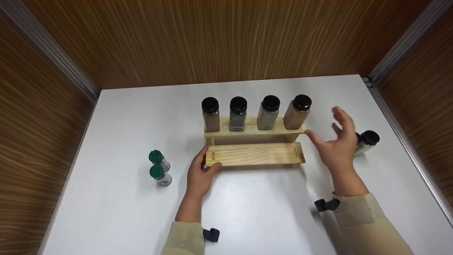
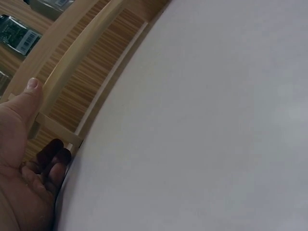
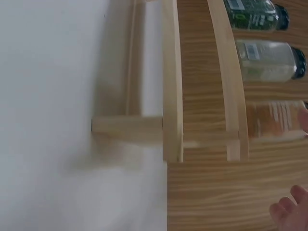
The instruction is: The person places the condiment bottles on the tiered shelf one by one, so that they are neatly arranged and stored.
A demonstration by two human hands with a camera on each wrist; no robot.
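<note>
A two-tier wooden spice rack [image 1: 254, 154] stands on the white table. On its upper shelf stand several black-capped glass jars, among them a rightmost jar with orange-brown contents [image 1: 295, 116]. My left hand [image 1: 200, 177] grips the left end of the lower shelf, thumb over the front edge; in the left wrist view the other fingers [image 2: 57, 171] curl by the rack's side. Beside the right end, my right hand [image 1: 338, 148] is raised with fingers spread and holds nothing. Its thumb is close to the upper shelf's corner; contact is unclear.
Two small green-capped shakers [image 1: 161, 168] stand left of the rack. Partly behind my right hand are black-capped jars [image 1: 368, 141]. Wood-grain panels [image 1: 226, 42] enclose the white table [image 1: 116, 124] at the back and both sides.
</note>
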